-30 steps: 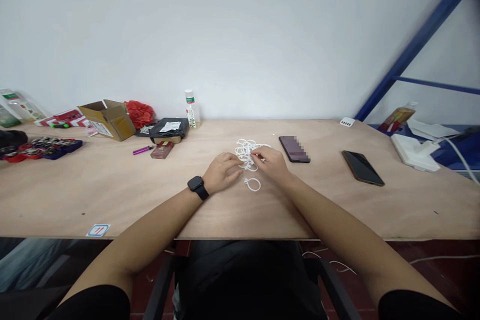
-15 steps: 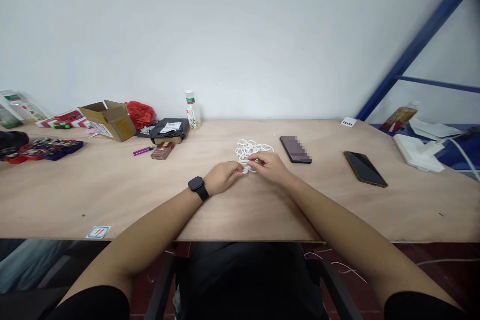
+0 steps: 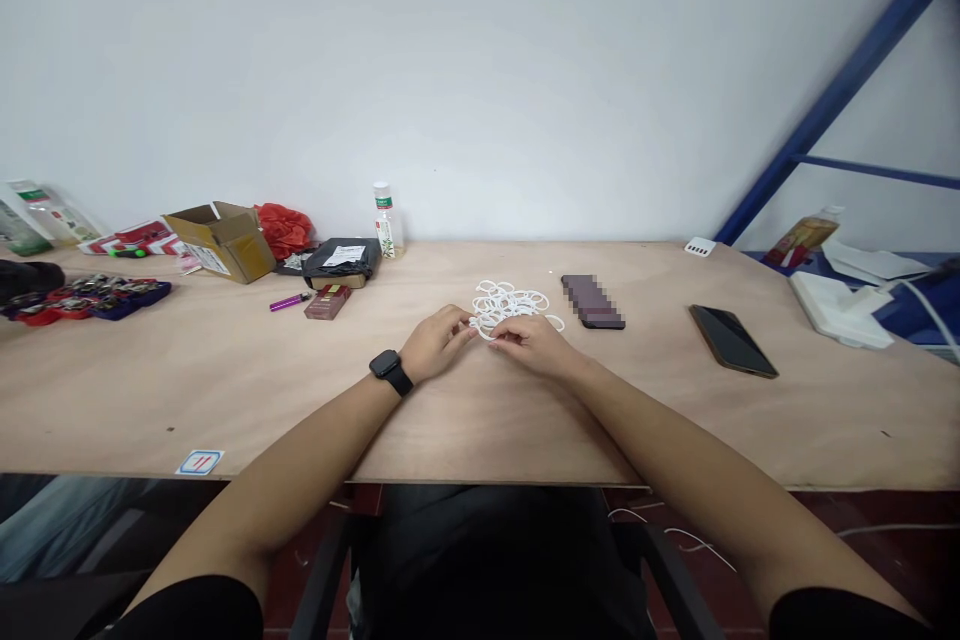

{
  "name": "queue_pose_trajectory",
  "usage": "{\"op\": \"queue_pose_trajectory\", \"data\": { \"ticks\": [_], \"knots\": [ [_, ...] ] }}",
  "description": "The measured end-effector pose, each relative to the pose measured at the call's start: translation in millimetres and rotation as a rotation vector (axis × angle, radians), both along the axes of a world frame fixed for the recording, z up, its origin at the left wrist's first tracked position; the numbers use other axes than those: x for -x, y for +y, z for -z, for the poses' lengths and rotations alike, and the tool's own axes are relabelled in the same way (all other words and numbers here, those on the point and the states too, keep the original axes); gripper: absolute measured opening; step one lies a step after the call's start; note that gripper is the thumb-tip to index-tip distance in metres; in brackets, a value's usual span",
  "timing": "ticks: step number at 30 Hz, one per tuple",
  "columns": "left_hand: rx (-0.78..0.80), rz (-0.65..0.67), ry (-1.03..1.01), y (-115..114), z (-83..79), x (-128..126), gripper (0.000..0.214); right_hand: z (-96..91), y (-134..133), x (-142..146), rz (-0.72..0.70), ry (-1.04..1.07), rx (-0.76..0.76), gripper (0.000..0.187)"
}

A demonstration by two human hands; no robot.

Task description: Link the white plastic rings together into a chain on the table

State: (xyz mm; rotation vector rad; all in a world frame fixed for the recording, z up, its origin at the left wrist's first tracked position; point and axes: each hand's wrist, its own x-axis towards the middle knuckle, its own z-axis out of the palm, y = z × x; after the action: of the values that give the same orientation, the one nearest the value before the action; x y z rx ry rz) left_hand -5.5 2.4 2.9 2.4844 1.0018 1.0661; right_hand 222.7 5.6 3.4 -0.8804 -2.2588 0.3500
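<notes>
A pale wall [image 3: 480, 80] fills the top of the frame, and the wooden table [image 3: 465, 430] runs right across below it. Near the centre, the right hand [image 3: 538, 344] is nearly closed, fingertips bunched; the left hand [image 3: 435, 344] is curled, thumb almost meeting fingers. Just behind them, mid-frame, lies the tangled pile of white loops [image 3: 511, 300], with a dark phone [image 3: 589, 302] just right of it. A black watch [image 3: 390, 370] circles the left wrist. Smallest is the single white loop [image 3: 484, 335] at the pile's near edge, seemingly pinched by both hands; how firmly, I can't make out. I'd rest the wrists low, pinch lightly at either side, and work clear of the pile so nothing snags.
</notes>
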Motion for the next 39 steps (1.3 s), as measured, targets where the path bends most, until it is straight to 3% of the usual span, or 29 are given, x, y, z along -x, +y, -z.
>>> {"op": "queue_pose_trajectory", "data": {
  "ticks": [8, 24, 29, 33, 36, 39],
  "knots": [
    [0.19, 0.047, 0.078, -6, -4.4, 0, 0.029, -5.8, -7, 2, -0.073, -0.038, 0.067, 0.01],
    [0.134, 0.083, 0.177, -7, -8.5, 1, 0.043, -10.0, -10, 2, -0.089, -0.086, 0.103, 0.014],
    [0.156, 0.068, 0.169, -4, -6.8, 4, 0.035, -3.8, -2, 1, 0.079, -0.008, 0.043, 0.012],
    [0.17, 0.04, 0.13, -1, -0.8, 5, 0.035, 1.1, 9, -3, 0.286, 0.07, 0.074, 0.035],
    [0.157, 0.025, 0.116, 1, 2.3, 3, 0.04, 4.2, 19, -9, 0.384, -0.007, 0.054, 0.046],
    [0.109, 0.011, 0.127, 2, 3.4, 3, 0.038, 8.2, 29, -17, 0.444, -0.086, -0.03, 0.043]
  ]
}}
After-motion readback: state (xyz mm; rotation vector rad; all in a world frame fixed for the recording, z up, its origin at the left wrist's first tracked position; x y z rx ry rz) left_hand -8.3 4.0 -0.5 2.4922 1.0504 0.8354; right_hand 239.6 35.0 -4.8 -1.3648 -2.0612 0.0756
